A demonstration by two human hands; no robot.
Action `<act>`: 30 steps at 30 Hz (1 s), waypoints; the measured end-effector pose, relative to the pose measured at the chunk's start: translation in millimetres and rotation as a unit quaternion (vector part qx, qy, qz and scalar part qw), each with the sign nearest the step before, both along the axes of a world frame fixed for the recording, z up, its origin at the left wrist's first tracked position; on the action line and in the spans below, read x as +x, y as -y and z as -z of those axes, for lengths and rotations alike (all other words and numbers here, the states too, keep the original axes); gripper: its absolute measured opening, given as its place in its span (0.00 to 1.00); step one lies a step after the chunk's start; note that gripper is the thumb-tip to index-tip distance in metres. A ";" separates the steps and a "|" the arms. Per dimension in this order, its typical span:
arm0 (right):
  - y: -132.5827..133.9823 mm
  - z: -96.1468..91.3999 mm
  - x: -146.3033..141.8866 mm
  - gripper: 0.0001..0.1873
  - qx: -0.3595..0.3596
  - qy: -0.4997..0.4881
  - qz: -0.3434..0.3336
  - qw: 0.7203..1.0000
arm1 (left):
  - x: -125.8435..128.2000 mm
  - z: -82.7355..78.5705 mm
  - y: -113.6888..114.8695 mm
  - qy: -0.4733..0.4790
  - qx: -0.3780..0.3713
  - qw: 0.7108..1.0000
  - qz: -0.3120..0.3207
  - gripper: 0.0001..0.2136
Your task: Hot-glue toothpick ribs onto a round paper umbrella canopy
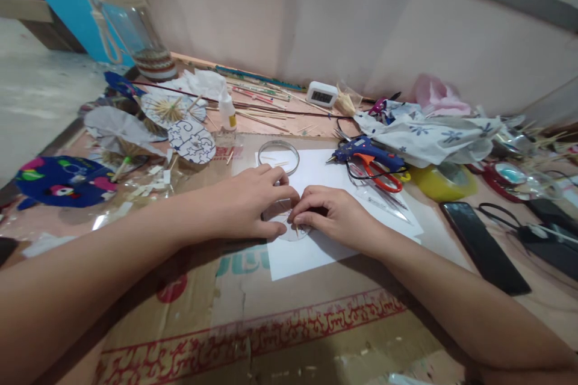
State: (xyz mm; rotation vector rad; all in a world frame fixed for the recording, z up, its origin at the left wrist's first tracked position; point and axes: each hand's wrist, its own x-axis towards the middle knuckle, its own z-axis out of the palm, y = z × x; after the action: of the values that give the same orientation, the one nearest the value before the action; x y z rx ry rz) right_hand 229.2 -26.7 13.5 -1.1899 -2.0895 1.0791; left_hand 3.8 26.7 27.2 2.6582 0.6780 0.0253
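Note:
My left hand (253, 204) and my right hand (332, 216) meet over a white sheet of paper (334, 204) on the cardboard-covered table. Both hands have their fingers curled and pressed on a small pale round paper piece (293, 233) with thin sticks under it; most of it is hidden by the fingers. A clear ring-shaped tape roll (279, 155) lies just beyond my left hand.
A blue glue gun (365, 150) and orange-handled scissors (379, 175) lie right of the sheet. A yellow tape roll (440, 183), a black phone (483, 246), patterned cloth (428, 132), small paper umbrellas (189, 138), a glue bottle (227, 111), a glass jar (135, 24) and bamboo sticks crowd the table.

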 end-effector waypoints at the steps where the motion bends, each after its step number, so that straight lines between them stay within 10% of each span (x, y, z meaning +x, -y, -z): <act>1: 0.3 0.9 -0.1 0.11 0.004 0.000 0.002 1.000 | -0.2 0.0 0.1 0.001 0.001 1.000 0.000 0.15; 30: 5.6 -1.3 4.2 0.14 0.106 0.038 -0.016 0.994 | -0.5 -1.5 1.1 -0.009 -0.001 1.000 -0.001 0.16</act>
State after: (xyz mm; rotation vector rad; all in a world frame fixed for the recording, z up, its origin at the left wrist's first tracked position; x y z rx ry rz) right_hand 233.4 -32.3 14.8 -1.1119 -2.2246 0.8128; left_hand 3.3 25.6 28.7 2.6588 0.6861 0.0009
